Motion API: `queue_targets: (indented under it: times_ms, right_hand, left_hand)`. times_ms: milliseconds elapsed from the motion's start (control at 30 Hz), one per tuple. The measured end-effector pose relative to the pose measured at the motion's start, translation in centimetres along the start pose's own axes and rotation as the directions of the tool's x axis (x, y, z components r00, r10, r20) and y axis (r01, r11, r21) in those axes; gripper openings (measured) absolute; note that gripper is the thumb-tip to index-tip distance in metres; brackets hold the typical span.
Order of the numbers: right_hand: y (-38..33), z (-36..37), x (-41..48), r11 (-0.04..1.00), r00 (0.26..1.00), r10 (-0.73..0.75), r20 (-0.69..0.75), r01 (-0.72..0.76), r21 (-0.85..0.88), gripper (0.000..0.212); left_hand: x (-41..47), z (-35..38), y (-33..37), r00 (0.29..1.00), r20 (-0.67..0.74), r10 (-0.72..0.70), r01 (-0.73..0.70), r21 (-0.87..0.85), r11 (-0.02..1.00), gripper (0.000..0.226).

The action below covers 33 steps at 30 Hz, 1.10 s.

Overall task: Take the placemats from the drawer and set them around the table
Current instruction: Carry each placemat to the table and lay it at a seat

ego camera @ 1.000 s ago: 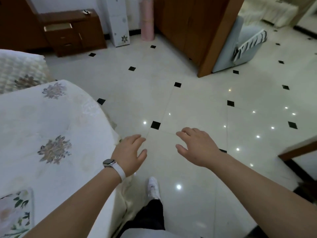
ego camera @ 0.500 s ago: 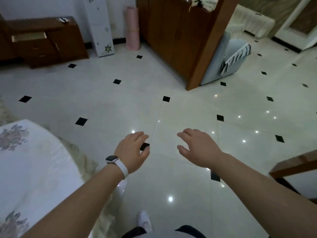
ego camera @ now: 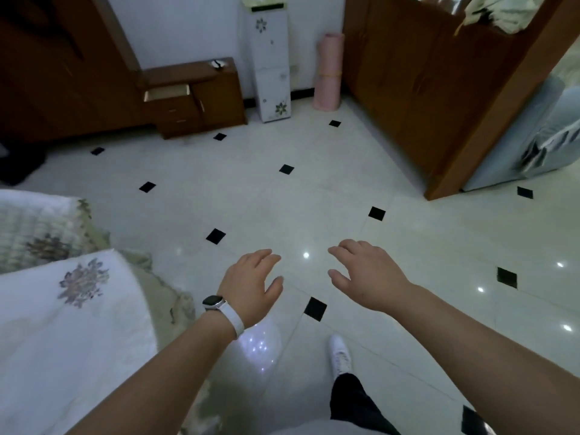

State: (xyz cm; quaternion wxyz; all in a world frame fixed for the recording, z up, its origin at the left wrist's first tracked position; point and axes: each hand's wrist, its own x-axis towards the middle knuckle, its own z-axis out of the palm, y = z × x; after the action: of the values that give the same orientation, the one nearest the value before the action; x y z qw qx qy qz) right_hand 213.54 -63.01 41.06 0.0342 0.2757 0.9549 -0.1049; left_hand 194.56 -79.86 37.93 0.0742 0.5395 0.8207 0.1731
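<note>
My left hand (ego camera: 252, 285), with a white watch on its wrist, and my right hand (ego camera: 365, 276) hover palm-down over the floor, fingers apart, holding nothing. A low brown cabinet (ego camera: 216, 98) stands against the far wall with its top drawer (ego camera: 166, 93) pulled open, well ahead of both hands. The table under a white flowered cloth (ego camera: 62, 324) fills the lower left, just left of my left forearm. No placemat shows in this view.
A white flowered tall box (ego camera: 272, 67) and a pink roll (ego camera: 328, 76) stand beside the cabinet. A wooden partition (ego camera: 439, 89) rises on the right with a blue-grey seat (ego camera: 533, 146) behind it. A quilted chair cover (ego camera: 34, 227) sits left. My white shoe (ego camera: 340, 356) steps on glossy tiles.
The view has swung left and forward, so the cabinet with the open drawer looks nearer and more central. The table has slid further to the left edge. Both hands stay open and empty.
</note>
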Motion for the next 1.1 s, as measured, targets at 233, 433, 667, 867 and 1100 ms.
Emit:
queue_targets:
  times_ms: [233,433,667,867,1100]
  right_hand:
    - [5.5,-3.7,12.4,0.979,0.98,-0.201,-0.004,0.201,0.042,0.052]
    - [5.6,-4.5,21.0,0.931,0.933,-0.361,0.014,0.359,0.06,0.049]
    - [0.1,-4.1,29.7,0.848,0.844,-0.53,0.084,0.526,0.064,0.049]
    - [-4.9,-3.0,37.7,0.792,0.782,-0.606,0.146,0.61,0.024,0.048]
    - [-12.9,-3.1,50.4,0.761,0.751,-0.624,0.214,0.647,-0.054,0.049]
  left_hand:
    - [8.9,-1.2,-0.2,0.982,-0.063,-0.176,0.181,0.078,0.98,0.051]
    - [12.0,-2.1,-2.2,0.931,-0.141,-0.338,0.35,0.078,0.933,0.052]
    - [13.8,-3.3,-7.2,0.831,-0.242,-0.501,0.521,0.026,0.853,0.05]
    - [16.9,-2.8,-14.1,0.797,-0.233,-0.557,0.575,0.009,0.818,0.048]
    - [22.1,-5.9,-27.6,0.753,-0.271,-0.6,0.601,-0.087,0.794,0.046]
